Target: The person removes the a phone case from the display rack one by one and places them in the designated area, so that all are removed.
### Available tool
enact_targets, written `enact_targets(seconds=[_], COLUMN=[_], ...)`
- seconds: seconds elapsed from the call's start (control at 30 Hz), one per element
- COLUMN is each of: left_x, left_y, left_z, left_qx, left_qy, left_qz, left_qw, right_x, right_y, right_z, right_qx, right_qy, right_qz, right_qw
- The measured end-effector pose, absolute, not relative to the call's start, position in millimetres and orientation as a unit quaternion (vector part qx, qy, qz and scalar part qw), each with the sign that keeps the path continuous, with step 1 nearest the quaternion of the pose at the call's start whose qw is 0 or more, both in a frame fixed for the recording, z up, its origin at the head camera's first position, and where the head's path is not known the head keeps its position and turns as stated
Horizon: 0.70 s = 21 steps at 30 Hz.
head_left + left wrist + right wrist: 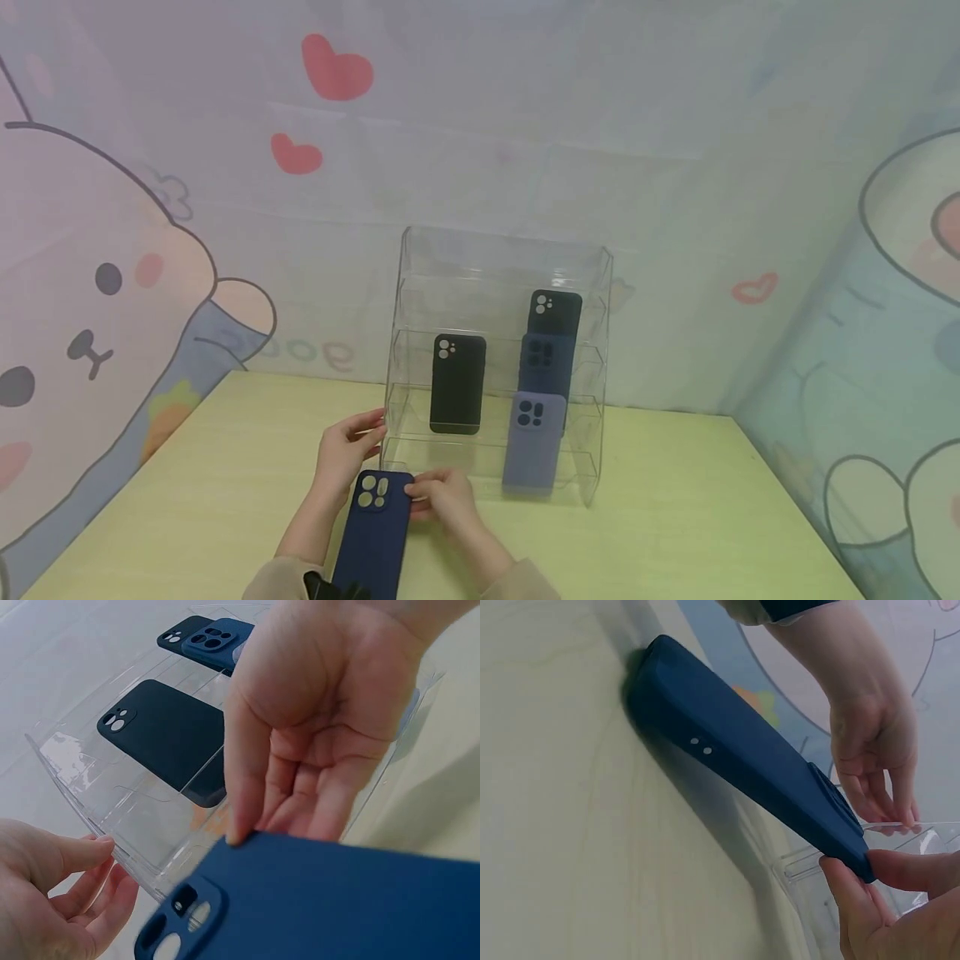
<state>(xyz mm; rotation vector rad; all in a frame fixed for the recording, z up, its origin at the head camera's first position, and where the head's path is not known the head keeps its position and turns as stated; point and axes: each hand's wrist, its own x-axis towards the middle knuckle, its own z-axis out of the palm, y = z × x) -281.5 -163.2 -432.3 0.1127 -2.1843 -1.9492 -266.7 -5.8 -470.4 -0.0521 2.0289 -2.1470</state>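
My right hand pinches a dark blue phone case by its upper right corner, thumb on the back. In the right wrist view the case slants, its camera end raised and its far end low by the table. The left hand grips the left side edge of a clear stepped display rack, thumb on the near side, as the left wrist view shows. On the rack, a black phone case leans at left. At right, a black case, a blue case and a lavender case stand in overlapping tiers.
The rack stands on a pale yellow table, near its back edge. Behind hangs a cloth backdrop printed with hearts and cartoon animals. The table continues to both sides of the rack.
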Motion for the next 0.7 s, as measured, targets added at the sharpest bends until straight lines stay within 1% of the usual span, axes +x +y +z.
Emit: enact_targets(seconds=[0.3,0.53,0.7], left_x=[-281.7,-283.6,-284.3], left_y=[-163.9,-164.0,-163.9], left_z=[-433.3,-434.2,-433.6], left_qx=[0.037,0.042,0.042], left_qy=[-0.741,-0.739,-0.737], left_qz=[-0.662,-0.664,-0.666], left_qw=[0.107,0.106,0.106], right_x=[-258.0,-256.3,-257.2], right_y=[-12.9,-13.0,-12.1], right_z=[-473.2,-475.8,-475.4], right_qx=[-0.006,-0.007,-0.017], right_qy=[0.727,0.782,0.807], right_qz=[-0.679,-0.616,-0.582], right_qw=[0.101,0.092,0.102])
